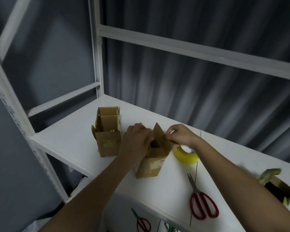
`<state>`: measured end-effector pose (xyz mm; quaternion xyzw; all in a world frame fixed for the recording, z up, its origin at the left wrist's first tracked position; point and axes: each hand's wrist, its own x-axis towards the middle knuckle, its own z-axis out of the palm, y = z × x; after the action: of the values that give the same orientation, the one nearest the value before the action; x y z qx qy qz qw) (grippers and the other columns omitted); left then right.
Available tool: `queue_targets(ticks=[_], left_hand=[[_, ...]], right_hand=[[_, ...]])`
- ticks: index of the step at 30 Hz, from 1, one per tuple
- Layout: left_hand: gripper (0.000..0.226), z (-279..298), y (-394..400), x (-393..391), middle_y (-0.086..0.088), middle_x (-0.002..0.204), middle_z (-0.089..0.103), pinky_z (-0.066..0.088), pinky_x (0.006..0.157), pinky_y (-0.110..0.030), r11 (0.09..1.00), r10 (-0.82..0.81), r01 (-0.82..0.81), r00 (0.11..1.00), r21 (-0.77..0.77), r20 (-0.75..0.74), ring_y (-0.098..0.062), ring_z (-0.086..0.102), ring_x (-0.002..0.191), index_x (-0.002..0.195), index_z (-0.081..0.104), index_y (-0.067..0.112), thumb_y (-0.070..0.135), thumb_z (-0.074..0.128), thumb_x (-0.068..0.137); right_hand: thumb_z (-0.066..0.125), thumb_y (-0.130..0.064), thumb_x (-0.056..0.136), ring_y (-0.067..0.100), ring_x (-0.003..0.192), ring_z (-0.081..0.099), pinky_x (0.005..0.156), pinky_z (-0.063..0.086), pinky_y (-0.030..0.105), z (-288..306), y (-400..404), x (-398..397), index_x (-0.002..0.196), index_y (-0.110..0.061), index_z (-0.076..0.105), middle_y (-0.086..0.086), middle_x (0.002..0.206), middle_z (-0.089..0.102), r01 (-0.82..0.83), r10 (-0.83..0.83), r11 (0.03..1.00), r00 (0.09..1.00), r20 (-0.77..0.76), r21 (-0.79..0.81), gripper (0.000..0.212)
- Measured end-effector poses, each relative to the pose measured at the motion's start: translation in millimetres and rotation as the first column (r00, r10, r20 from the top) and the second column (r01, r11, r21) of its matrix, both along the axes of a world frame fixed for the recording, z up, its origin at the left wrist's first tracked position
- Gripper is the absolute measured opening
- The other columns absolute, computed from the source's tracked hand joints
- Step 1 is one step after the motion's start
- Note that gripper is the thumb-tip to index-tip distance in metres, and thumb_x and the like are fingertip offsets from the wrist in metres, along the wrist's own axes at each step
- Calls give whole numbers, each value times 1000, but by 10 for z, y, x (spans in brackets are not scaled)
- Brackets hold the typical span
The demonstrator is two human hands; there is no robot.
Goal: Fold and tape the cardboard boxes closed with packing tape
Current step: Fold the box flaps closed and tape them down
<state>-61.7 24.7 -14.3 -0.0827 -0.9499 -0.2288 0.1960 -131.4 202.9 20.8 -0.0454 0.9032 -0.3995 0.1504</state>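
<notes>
The near box [151, 158] stands upright on the shelf [70, 141], its top open and its inside too dark for me to tell what it holds. My left hand [136, 141] curls over its left flaps. My right hand [181, 134] pinches the raised right flap [158, 133]. The tape [186, 155] lies just right of the box, under my right wrist. A second box [108, 133] stands open to the left.
</notes>
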Motion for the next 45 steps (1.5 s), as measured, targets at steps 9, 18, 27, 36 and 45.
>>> queue_targets(ticks=[9,18,27,36,45], left_hand=[[26,-169,157,268,6,105,61,26,86,-28,969,-30,56,994,-241,109,-14,51,106,103,63,22,41,50,92],[18,-263,-178,178,1,87,61,38,63,-12,957,-140,83,972,279,189,-10,53,75,105,63,12,20,50,96],[15,-454,-206,16,8,75,58,46,69,-25,785,-189,49,968,618,163,-9,56,73,86,61,19,5,62,87],[22,-504,-249,-38,8,70,53,40,58,-13,847,-232,73,943,527,241,-11,52,68,75,55,25,8,62,87],[13,-567,-251,-50,7,75,54,47,72,-29,897,-208,94,952,431,225,-17,56,78,82,54,25,18,63,89]], right_hand=[[45,-1,93,13,73,60,77,54,32,-264,-68,330,110,-12,68,5,85,58,-173,168,979,984,-50,-108,31],[63,-23,81,21,96,61,87,36,29,-383,-90,224,93,-23,70,-5,96,70,-276,546,822,632,-550,499,13],[62,-24,79,16,77,63,63,37,24,-559,-226,398,89,-26,72,-5,81,72,-147,312,943,705,-637,300,14],[62,-20,74,21,71,63,63,49,30,-603,-226,487,82,-22,73,-2,74,71,-133,326,937,668,-669,323,14],[66,-18,76,21,72,61,63,42,28,-594,-265,477,82,-23,74,-1,73,70,-107,302,935,738,-604,337,11]])
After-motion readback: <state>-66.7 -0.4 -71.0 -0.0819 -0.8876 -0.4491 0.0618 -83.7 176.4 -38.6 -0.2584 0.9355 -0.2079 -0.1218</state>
